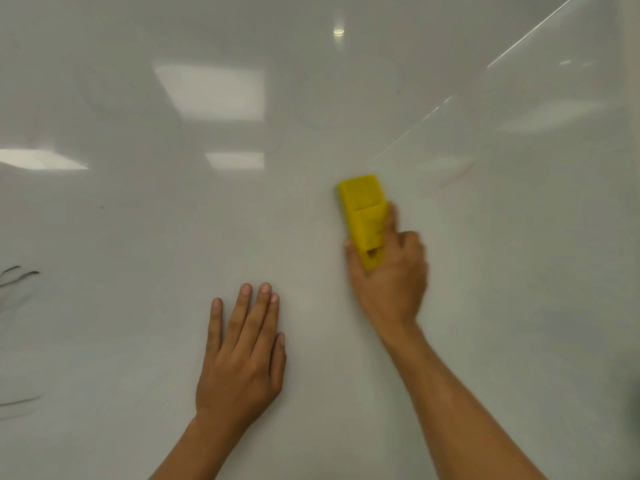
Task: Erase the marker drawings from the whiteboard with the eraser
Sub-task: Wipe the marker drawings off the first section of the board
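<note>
Head view, whiteboard (138, 220) fills the whole picture, glossy, with ceiling light reflections (211, 91) across its upper part. Far left of both hands, at the picture's left edge: dark marker strokes (19, 273), a few short curved lines, with fainter bluish smears just under them. Lower down on the same edge, another thin dark stroke (20, 400), nearly level.

Left hand (242, 355) lies flat on the board, fingers straight and close together, pointing up, thumb alongside; its grip is apart, holding nothing, palm pressed to the surface. Bare forearm runs down to the bottom edge.

Right of it and higher up, right hand (389, 271) has its grip clamped on the yellow eraser (363, 216): thumb on the eraser's left side, fingers curled round its right side, holding the lower half. Eraser stands roughly upright, tilted a little to the left, upper half sticking out above the fingers, flat against the board as far as can be told. Hand is slightly motion-blurred.

Up and right of the eraser, apart from it: a faint reddish smear (457, 174), slanting. Thin bright diagonal line (519, 43) runs from above the eraser to the top right corner.
</note>
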The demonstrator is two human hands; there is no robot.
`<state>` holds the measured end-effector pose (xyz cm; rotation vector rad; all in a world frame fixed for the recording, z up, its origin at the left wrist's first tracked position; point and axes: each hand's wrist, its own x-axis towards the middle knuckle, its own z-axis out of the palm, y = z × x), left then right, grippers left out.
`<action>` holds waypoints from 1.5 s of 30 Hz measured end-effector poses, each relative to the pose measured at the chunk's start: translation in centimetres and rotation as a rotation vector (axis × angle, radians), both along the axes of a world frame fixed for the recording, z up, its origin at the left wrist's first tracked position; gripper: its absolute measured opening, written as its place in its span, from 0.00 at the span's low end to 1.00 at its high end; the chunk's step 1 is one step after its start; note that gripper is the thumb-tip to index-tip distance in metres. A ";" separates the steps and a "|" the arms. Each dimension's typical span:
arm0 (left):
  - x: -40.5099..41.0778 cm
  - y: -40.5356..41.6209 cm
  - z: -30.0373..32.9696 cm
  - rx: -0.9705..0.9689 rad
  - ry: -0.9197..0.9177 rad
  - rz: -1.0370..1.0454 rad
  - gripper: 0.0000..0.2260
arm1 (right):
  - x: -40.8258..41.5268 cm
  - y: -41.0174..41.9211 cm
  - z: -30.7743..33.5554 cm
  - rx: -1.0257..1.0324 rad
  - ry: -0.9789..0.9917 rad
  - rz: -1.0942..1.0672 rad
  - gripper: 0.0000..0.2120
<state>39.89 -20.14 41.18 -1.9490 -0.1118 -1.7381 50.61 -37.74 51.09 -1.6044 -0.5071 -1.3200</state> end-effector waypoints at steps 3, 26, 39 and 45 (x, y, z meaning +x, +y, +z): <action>-0.1 0.0 0.1 0.007 -0.001 -0.013 0.23 | -3.0 2.8 -2.0 -0.219 -0.232 -0.011 0.35; 0.1 -2.1 14.2 0.032 -0.028 -0.021 0.25 | 3.2 -3.0 2.9 -0.159 -0.230 -0.039 0.35; 0.6 -1.7 14.2 -0.005 -0.019 0.056 0.27 | 10.3 -9.1 9.7 0.417 0.319 0.026 0.34; 0.6 -1.7 14.2 -0.003 -0.017 0.037 0.28 | 3.6 -1.4 10.9 -0.024 -0.128 -0.027 0.36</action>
